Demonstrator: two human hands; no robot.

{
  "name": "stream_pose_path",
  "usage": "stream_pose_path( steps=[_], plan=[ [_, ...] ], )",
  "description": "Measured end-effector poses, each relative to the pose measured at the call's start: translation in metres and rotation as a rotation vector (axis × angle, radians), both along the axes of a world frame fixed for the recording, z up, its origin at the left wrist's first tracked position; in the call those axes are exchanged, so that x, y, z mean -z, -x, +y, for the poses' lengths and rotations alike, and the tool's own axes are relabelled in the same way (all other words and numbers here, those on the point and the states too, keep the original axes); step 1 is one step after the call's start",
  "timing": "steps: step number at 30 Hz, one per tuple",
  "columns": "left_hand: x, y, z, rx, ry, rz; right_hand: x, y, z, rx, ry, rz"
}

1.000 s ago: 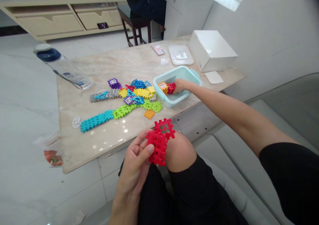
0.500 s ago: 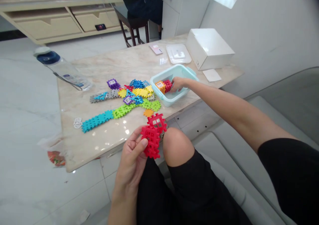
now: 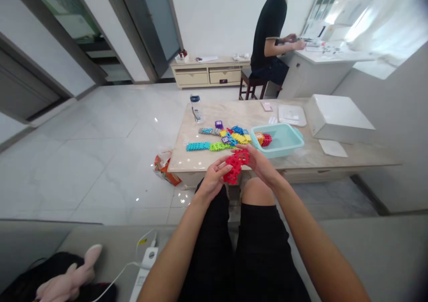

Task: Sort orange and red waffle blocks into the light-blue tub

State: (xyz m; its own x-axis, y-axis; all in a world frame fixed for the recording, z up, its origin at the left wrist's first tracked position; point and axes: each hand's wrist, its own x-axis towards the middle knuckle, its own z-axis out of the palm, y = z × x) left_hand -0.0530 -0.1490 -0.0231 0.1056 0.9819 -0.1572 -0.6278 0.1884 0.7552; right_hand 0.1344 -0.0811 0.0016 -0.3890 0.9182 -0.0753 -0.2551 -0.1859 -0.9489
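In front of my knees, my left hand [image 3: 215, 177] is closed on several red interlocking building tiles [image 3: 233, 170], toothed at the edges and with square holes. My right hand [image 3: 257, 160] grips the upper right part of the same red tiles, its fingers at their top edge. Just beyond, on the table, lie a turquoise strip of tiles [image 3: 198, 146] and a lime green strip [image 3: 219, 146]. Yellow tiles [image 3: 241, 138], blue tiles [image 3: 237, 130] and a purple block [image 3: 218, 124] are grouped behind them. A light blue tub [image 3: 286, 142] holds orange and red blocks [image 3: 266, 140].
A water bottle [image 3: 196, 110] stands at the table's far left. At the right are a white box [image 3: 339, 117], a clear lid [image 3: 292, 115] and a white card [image 3: 332, 148]. A person [image 3: 270, 30] sits on a stool beyond. A power strip [image 3: 145, 266] lies on the sofa.
My right hand has come out of the tub and now meets the left hand at the red tiles. The head view has tilted up and swung left, showing more of the room.
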Motion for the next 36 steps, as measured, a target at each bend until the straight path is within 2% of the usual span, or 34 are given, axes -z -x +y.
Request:
stream_pose_path(
  steps=[2, 4, 7, 11, 14, 17, 20, 23, 25, 28, 32, 34, 36],
  plan=[
    [0.001, 0.006, 0.000, -0.050, -0.026, -0.011, -0.007, 0.037, -0.003, -0.046, 0.007, -0.009],
    [0.002, 0.014, 0.000, -0.132, -0.038, -0.021, -0.014, 0.066, 0.001, -0.025, -0.023, -0.040],
    [0.006, 0.026, -0.002, -0.247, -0.043, -0.043, -0.016, 0.090, 0.007, -0.058, -0.059, -0.006],
    [0.011, 0.027, -0.005, -0.214, -0.011, -0.030, 0.003, 0.085, 0.013, -0.075, 0.036, 0.123],
    [0.013, 0.018, 0.009, -0.147, 0.053, -0.033, 0.019, 0.070, 0.026, 0.054, 0.175, 0.203],
    [0.011, 0.010, 0.040, -0.107, 0.105, -0.042, 0.028, 0.052, 0.044, 0.240, 0.227, 0.322],
    [0.007, 0.001, 0.082, -0.145, 0.104, -0.032, 0.036, 0.038, 0.054, 0.390, 0.269, 0.432],
    [0.006, -0.015, 0.113, -0.221, 0.040, -0.001, 0.045, 0.037, 0.052, 0.411, 0.348, 0.478],
    [0.008, -0.029, 0.124, -0.293, 0.011, 0.038, 0.049, 0.044, 0.048, 0.404, 0.393, 0.508],
    [0.012, -0.046, 0.126, -0.438, -0.031, 0.143, 0.048, 0.057, 0.045, 0.429, 0.444, 0.555],
    [0.010, -0.052, 0.118, -0.611, -0.173, 0.385, 0.040, 0.074, 0.048, 0.408, 0.471, 0.602],
    [0.005, -0.052, 0.113, -0.646, -0.254, 0.502, 0.038, 0.082, 0.050, 0.420, 0.450, 0.604],
    [0.000, -0.051, 0.106, -0.626, -0.321, 0.591, 0.039, 0.088, 0.050, 0.453, 0.406, 0.575]
  ],
)
